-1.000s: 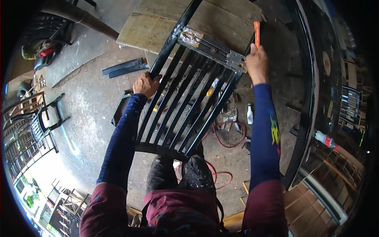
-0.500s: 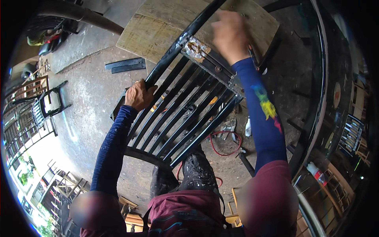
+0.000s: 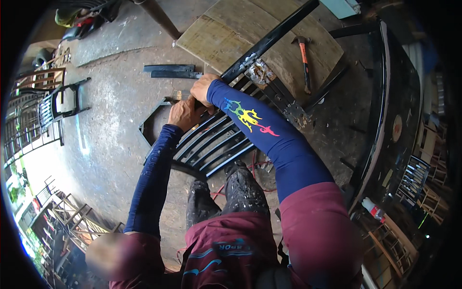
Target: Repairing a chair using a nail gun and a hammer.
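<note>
A black slatted chair frame (image 3: 211, 142) leans across in front of my legs, its long post running up to the far right. My left hand (image 3: 184, 114) is closed around the post's left edge. Right beside it, a little farther away, my right hand (image 3: 203, 88) grips the same post; its fingertips are partly hidden. Along the frame's rail, a crusty patch of pale filler (image 3: 260, 71) meets the post. A hammer (image 3: 304, 60) with an orange and black handle lies on the wooden board (image 3: 211, 36) beyond the frame.
Two dark wooden strips (image 3: 173, 71) lie on the concrete floor at the far left. A red hose (image 3: 219, 191) loops near my legs. Black chairs (image 3: 50, 108) stand to the left. On the right runs a long dark panel (image 3: 385, 120), with a bottle (image 3: 373, 208) near its close end.
My right hand has swung left from over the board to the post beside my left hand. The hammer now lies uncovered on the board. The view has shifted.
</note>
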Action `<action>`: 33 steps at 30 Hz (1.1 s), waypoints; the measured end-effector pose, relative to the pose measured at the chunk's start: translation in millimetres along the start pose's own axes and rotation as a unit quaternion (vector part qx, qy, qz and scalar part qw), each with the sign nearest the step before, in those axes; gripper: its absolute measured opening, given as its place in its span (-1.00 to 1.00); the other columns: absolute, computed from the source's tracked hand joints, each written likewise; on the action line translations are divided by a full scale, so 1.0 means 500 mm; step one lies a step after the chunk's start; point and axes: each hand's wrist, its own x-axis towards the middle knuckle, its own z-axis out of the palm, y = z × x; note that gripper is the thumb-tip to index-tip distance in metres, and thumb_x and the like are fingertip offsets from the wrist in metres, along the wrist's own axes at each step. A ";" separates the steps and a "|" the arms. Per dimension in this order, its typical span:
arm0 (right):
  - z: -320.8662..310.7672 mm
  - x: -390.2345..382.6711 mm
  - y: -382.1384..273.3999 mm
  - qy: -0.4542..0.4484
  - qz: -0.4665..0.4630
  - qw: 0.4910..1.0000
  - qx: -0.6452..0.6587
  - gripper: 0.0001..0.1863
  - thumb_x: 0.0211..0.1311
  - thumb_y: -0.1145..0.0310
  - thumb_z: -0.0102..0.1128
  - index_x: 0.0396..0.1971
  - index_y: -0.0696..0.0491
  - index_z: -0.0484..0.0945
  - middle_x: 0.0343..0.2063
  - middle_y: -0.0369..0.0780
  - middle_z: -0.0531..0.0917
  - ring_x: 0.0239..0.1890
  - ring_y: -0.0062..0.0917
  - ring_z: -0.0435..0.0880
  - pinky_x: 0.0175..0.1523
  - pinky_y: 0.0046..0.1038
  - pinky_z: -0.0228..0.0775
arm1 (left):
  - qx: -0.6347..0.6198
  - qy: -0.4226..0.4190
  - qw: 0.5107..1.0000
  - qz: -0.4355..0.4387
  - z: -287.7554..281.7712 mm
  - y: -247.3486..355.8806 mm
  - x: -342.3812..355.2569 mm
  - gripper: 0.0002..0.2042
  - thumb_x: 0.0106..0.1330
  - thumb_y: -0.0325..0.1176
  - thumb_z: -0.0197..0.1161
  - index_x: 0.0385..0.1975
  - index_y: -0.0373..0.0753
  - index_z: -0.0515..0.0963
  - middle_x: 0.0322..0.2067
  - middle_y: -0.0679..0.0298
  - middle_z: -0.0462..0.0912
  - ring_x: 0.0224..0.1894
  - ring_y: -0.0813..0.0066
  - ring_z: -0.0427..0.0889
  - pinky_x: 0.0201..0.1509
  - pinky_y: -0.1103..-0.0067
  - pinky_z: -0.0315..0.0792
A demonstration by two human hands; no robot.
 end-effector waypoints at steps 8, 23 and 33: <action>-0.148 -0.104 -0.304 0.183 0.075 0.980 0.013 -0.73 0.25 0.33 0.03 -0.22 0.01 0.72 -0.20 -0.18 0.74 -0.10 -0.35 0.73 -0.06 -0.33 0.55 | -0.324 0.356 0.859 -0.174 0.027 -0.175 -0.531 -0.64 0.23 -0.38 0.33 0.00 -0.35 0.52 -0.23 0.11 0.67 -0.24 0.28 0.66 -0.09 0.45 0.50; -0.281 -0.631 -0.466 0.614 0.027 0.763 0.201 -0.71 -0.04 0.34 0.54 -0.33 0.12 0.65 -0.44 -0.25 0.72 -0.43 -0.59 0.68 -0.26 -0.49 0.52 | -0.736 0.356 0.563 0.124 -0.543 -0.203 -0.642 -0.65 0.40 -0.15 0.21 -0.11 -0.38 0.56 -0.27 0.20 0.68 -0.19 0.41 0.65 -0.09 0.44 0.52; 0.169 -0.523 -0.481 0.482 0.152 0.569 0.649 -0.58 0.00 0.51 0.51 -0.10 0.10 0.59 -0.26 -0.32 0.63 -0.17 -0.60 0.59 -0.01 -0.55 0.48 | -0.436 0.272 0.850 0.114 -0.381 -0.093 -0.675 -0.83 0.06 -0.45 0.48 -0.41 -0.30 0.61 -0.47 0.38 0.63 -0.38 0.59 0.58 -0.16 0.58 0.49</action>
